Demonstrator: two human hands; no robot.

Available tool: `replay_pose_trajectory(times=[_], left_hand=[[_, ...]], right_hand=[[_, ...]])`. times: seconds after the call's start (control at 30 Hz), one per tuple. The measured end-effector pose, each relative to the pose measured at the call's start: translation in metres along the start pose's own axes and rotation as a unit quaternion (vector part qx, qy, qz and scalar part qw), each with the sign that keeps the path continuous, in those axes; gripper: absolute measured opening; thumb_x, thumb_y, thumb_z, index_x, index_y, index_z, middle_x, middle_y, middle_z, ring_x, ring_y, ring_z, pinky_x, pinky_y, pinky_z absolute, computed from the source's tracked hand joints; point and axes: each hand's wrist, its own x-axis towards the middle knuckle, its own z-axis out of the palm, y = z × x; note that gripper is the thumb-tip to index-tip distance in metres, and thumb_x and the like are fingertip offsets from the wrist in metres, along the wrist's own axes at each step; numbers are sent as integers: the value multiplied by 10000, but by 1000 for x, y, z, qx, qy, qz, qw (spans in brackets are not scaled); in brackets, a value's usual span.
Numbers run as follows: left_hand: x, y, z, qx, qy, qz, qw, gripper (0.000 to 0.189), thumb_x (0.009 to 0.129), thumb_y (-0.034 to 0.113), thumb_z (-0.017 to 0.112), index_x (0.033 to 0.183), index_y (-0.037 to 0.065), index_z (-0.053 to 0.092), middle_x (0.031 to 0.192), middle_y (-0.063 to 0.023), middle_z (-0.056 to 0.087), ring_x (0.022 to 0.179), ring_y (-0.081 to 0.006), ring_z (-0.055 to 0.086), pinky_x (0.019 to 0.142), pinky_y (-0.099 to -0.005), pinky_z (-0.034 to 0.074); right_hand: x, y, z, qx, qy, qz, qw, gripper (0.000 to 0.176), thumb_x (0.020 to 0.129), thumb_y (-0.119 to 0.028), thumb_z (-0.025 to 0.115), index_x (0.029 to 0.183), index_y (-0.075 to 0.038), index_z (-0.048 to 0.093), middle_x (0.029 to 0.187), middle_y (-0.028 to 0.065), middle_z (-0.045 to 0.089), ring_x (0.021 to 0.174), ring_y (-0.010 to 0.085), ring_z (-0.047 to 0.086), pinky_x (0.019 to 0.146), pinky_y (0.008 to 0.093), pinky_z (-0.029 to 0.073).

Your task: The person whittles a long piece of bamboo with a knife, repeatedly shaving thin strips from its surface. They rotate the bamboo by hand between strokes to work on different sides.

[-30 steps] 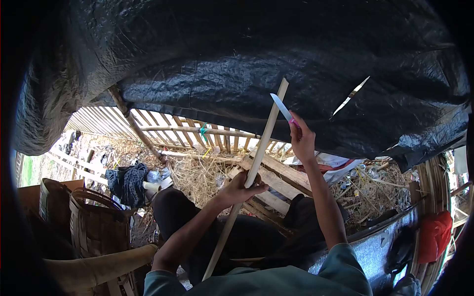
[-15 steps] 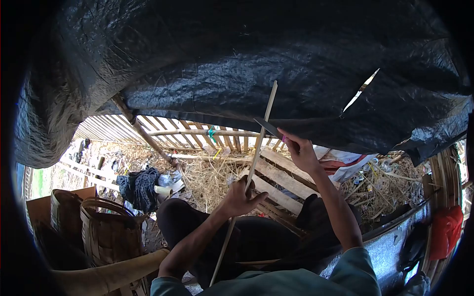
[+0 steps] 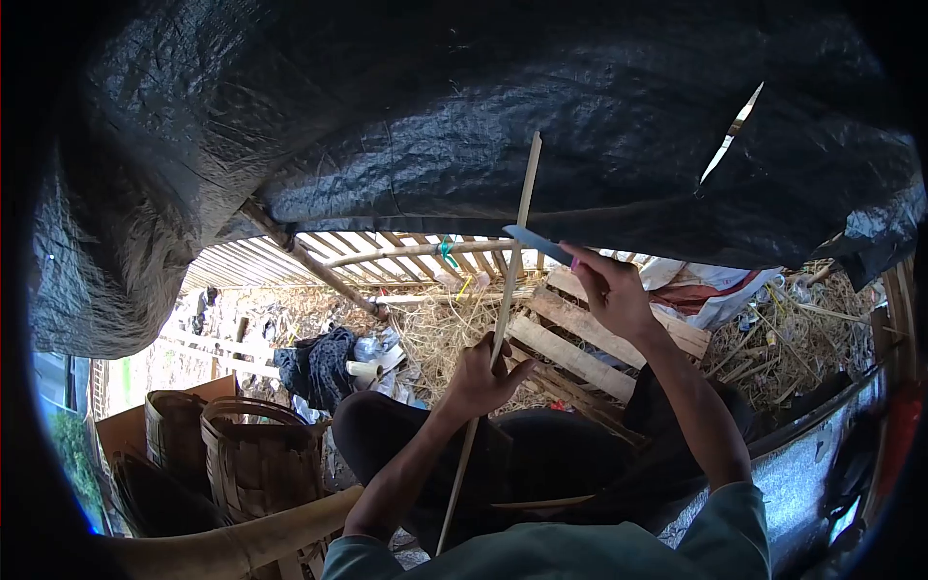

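A long, thin, pale strip of what looks like bamboo [image 3: 526,193] slants up from my lap past the edge of the black sheet. My left hand [image 3: 479,377] is wrapped round its middle, with the thumb pointing right. Higher up and to the right, my right hand [image 3: 611,290] grips a knife by its handle, which shows a bit of pink. The grey blade of the knife [image 3: 538,242] points left and lies across the strip, above my left hand. Whether its edge touches the strip is not clear.
A black plastic sheet [image 3: 464,145] hangs across the top. Woven baskets [image 3: 256,464] stand at the lower left beside a thick bamboo pole [image 3: 251,541]. Wooden planks [image 3: 575,358] and straw [image 3: 445,333] lie on the ground ahead, with dark netting [image 3: 324,365] to the left.
The view has shifted, so the surroundings appear further right. The knife blade is now a lighter grey and looks tilted differently. Both hands keep their holds.
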Motion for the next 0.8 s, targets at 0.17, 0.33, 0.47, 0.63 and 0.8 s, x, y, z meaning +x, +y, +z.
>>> replay_pose_trajectory(times=[0.17,0.33,0.47,0.63,0.8], left_hand=[[7,1,2,-59,-35,-15,998,300,781,261,743,789,29,554,569,-23,516,522,-90,488,496,-295,406],[10,7,-1,-147,-84,-34,985,258,857,255,666,795,24,568,565,-9,510,506,-93,499,479,-284,407],[10,14,-18,-280,-154,-116,940,388,949,363,505,799,12,577,551,-19,520,475,-111,519,454,-268,415],[15,7,-19,-334,-116,-90,931,537,994,450,330,840,-3,574,540,-52,507,447,-133,514,454,-277,439],[18,10,-15,-311,-78,-80,944,454,999,394,365,885,-3,553,611,-59,534,485,-127,527,469,-275,457]], right_hand=[[13,17,-3,9,76,46,996,205,929,-67,523,1125,-39,572,724,72,593,588,127,542,537,261,420],[11,20,6,177,97,133,970,207,960,-129,489,1145,-53,541,665,12,513,551,65,462,499,232,370],[11,9,5,363,164,298,868,221,976,-242,478,1112,-78,539,631,-43,439,520,28,369,487,198,314],[-3,4,8,294,90,188,933,215,969,-241,486,1076,-64,544,671,-17,479,514,40,404,433,214,314],[-15,-30,14,46,48,-81,995,185,910,-130,561,1076,-52,545,769,86,590,585,171,597,470,305,440]])
